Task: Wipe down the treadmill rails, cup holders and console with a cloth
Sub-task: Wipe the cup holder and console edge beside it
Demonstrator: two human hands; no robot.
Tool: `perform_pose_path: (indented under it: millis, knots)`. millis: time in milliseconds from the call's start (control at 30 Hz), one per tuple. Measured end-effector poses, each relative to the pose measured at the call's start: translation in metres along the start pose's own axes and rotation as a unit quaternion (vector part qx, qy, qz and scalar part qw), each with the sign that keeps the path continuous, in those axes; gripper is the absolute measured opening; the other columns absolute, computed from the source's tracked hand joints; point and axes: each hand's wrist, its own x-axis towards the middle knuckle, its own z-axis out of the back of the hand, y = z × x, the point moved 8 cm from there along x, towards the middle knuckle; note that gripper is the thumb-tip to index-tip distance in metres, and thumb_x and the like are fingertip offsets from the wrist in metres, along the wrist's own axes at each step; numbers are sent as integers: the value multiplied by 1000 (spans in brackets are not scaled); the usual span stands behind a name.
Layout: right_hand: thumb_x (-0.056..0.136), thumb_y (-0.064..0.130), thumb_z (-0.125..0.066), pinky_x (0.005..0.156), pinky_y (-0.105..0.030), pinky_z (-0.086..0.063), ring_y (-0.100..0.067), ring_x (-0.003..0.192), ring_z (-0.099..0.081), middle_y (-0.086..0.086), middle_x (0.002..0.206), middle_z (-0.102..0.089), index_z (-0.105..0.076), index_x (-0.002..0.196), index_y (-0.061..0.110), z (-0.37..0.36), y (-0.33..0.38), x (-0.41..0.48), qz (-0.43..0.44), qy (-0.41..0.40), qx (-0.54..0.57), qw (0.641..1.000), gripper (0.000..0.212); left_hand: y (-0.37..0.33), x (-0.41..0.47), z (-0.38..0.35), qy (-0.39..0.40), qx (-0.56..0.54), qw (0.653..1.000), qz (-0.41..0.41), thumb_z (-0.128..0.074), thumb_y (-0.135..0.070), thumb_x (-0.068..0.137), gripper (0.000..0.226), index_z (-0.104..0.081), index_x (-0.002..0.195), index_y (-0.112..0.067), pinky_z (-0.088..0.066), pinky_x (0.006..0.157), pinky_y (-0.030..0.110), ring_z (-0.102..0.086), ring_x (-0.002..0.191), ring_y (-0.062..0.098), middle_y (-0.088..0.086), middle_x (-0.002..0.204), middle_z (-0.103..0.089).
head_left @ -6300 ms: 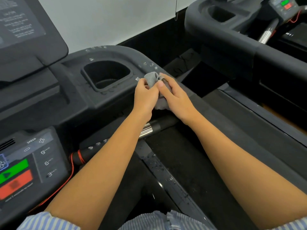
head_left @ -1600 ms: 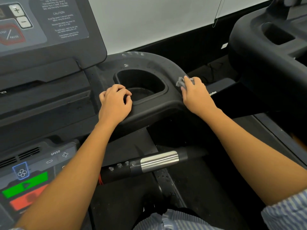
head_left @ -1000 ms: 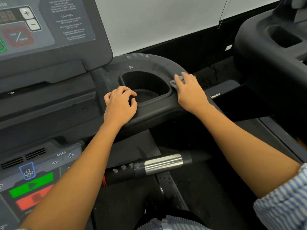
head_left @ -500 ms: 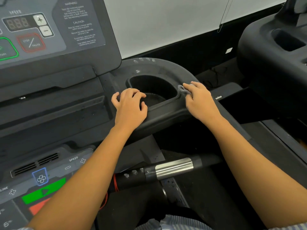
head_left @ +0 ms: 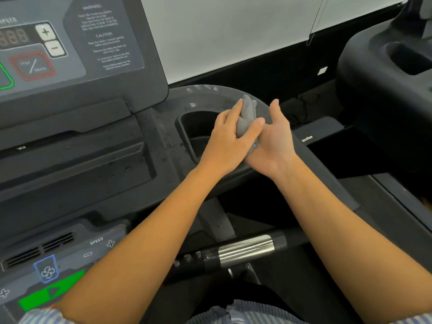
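Note:
A small grey cloth [head_left: 246, 115] is bunched upright between both hands, just above the right edge of the black cup holder [head_left: 194, 127]. My left hand [head_left: 228, 141] grips it with thumb and fingers. My right hand [head_left: 274, 141] is beside it, palm turned toward the cloth with fingers spread, the cloth's lower end against the palm. The curved black rail [head_left: 311, 157] runs from behind the cup holder down to the right under my right wrist. The console [head_left: 77, 52] with its speed display and buttons rises at the upper left.
A handlebar with a chrome grip sensor [head_left: 245, 251] crosses below my forearms. The lower control panel [head_left: 58, 272] with a green button is at the bottom left. A second treadmill [head_left: 392, 73] stands at the right. A white wall is behind.
My left hand left the cup holder's front rim and took hold of the cloth. My right hand lifted off the rail and opened beside it. The cloth now stands up between both hands.

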Motion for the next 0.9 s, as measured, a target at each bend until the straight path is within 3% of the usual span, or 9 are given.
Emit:
perform_pose_path:
  millis: [100, 167, 267, 367, 433, 500, 567, 700, 900]
  knots:
    - [88, 71, -7, 96, -38, -47, -24, 115, -58, -10, 122, -61, -51, 129, 13, -4, 14, 6, 8, 27, -22, 999, 83, -7, 9, 5, -72, -34, 997, -21, -55, -28, 91, 55, -35, 141, -20, -39, 87, 6, -42, 115, 1, 0, 137, -42]
    - [87, 69, -1, 105, -38, -41, -23, 124, -52, -11, 133, -55, -44, 135, 12, 0, 28, 12, 25, 28, -103, 994, 86, -7, 16, 10, -119, -27, 991, -49, -56, -20, 90, 50, -41, 138, -16, -37, 87, 1, -43, 112, -1, 2, 133, -47]
    - [95, 58, -4, 113, -34, -25, -15, 133, -39, -4, 143, -44, -40, 139, 16, 29, 69, 21, 129, -126, -315, 932, 71, 0, 28, 2, -118, 4, 992, -48, -59, -15, 88, 57, -32, 138, -10, -36, 93, 8, -42, 117, 7, 7, 134, -42]
    - [100, 47, -16, 101, -28, -35, -9, 113, -51, 4, 121, -59, -57, 120, 19, 66, 97, 22, 181, -283, -374, 864, 53, -7, 36, -18, -89, 82, 987, -107, -61, -9, 84, 55, -34, 131, -4, -32, 86, -2, -39, 113, 9, 14, 133, -34]
    - [101, 42, -20, 97, -32, -44, -12, 100, -60, 2, 104, -66, -63, 106, 18, 87, 102, 24, 200, -331, -335, 859, 49, -9, 43, -39, -36, 158, 976, -145, -60, -10, 84, 51, -38, 130, -6, -37, 90, 7, -43, 113, 16, 15, 135, -28]
    - [101, 40, -22, 94, -34, -47, -14, 94, -63, -1, 96, -68, -63, 98, 17, 100, 101, 28, 202, -354, -311, 859, 47, -7, 49, -60, 17, 252, 951, -178, -56, -16, 88, 47, -42, 132, -8, -39, 100, 29, -42, 118, 25, 15, 136, -31]
    - [101, 38, -23, 89, -32, -48, -14, 91, -64, -1, 92, -68, -63, 96, 16, 107, 100, 30, 209, -368, -301, 854, 46, -1, 58, -75, 54, 355, 916, -179, -47, -25, 94, 45, -40, 137, -14, -23, 111, 47, -29, 133, 32, 13, 140, -34]
    - [101, 38, -22, 77, -21, -43, -8, 84, -62, 3, 85, -67, -63, 98, 14, 106, 101, 33, 245, -372, -338, 829, 48, 15, 85, -74, 86, 448, 882, -123, -28, -35, 100, 48, -22, 146, -24, -1, 114, 50, -5, 143, 31, 6, 153, -21]
    - [101, 40, -23, 88, -30, -50, -11, 88, -62, 1, 88, -65, -61, 92, 17, 117, 102, 28, 255, -379, -316, 831, 46, 32, 111, -46, 86, 469, 879, -3, -20, -37, 100, 54, -9, 149, -18, 5, 114, 51, 5, 143, 34, 10, 157, -2]
